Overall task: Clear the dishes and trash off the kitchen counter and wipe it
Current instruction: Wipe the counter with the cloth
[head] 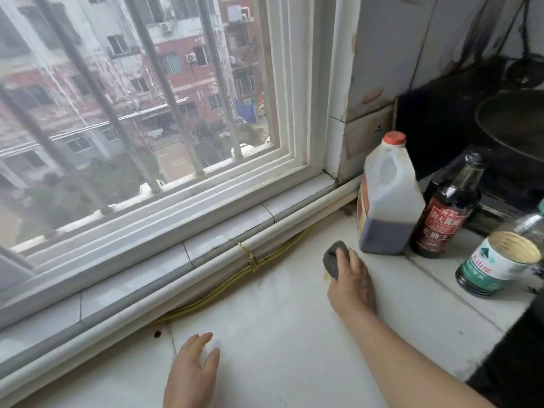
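Most of the lower frame was pale counter, a white jug and dark sauce bottle standing at right. Left hand, fingers relaxed, was at bottom centre; right hand gripped a grey pad on the counter near the jug.

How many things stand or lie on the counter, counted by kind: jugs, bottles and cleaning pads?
Jugs: 1, the white jug with a red cap.
Bottles: 2, the dark sauce bottle and the green-label bottle.
Pads: 1, the grey pad held under the right hand.
Total: 4.
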`<state>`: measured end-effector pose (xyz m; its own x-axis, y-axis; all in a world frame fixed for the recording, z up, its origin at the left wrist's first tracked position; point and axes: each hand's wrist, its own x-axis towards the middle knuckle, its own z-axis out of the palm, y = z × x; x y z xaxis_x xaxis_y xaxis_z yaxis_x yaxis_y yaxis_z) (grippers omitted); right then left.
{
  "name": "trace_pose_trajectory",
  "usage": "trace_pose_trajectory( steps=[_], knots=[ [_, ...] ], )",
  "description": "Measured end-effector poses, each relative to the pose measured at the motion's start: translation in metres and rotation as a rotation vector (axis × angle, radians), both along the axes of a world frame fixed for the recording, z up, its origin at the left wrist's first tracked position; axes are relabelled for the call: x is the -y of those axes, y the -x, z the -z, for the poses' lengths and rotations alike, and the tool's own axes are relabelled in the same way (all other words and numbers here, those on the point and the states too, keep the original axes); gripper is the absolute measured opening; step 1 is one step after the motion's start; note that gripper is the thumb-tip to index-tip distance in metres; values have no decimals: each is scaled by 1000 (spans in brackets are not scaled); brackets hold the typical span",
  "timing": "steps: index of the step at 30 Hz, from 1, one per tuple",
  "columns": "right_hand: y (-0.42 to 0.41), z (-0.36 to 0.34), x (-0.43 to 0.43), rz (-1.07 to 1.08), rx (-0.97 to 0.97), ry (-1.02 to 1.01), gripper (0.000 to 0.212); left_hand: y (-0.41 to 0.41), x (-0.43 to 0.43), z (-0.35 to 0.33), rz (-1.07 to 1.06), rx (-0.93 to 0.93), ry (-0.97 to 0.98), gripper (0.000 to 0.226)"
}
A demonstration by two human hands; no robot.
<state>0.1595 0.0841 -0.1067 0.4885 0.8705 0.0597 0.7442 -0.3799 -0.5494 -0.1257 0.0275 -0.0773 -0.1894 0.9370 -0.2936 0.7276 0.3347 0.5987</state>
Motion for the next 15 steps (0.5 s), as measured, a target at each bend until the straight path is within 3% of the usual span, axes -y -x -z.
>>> trace_pose_trajectory(
  steps=[6, 8, 10, 12, 15],
  knots=[
    [95, 11, 16, -546, 25, -95, 66, -11, -19, -2, 5, 22, -29, 36],
    [98, 6, 15, -669, -59, -56, 68, -14, -25, -7, 20, -1, -46, 36],
    [81, 0, 4, -571, -184, -79, 70, -15, -30, -11, 23, -14, -59, 36],
    [51, -1, -13, -323, -252, -171, 67, -12, -33, -12, 16, -26, -54, 37],
    [2, -3, -38, -49, -156, -92, 65, -9, -33, -9, 8, -36, -33, 39]
  ],
)
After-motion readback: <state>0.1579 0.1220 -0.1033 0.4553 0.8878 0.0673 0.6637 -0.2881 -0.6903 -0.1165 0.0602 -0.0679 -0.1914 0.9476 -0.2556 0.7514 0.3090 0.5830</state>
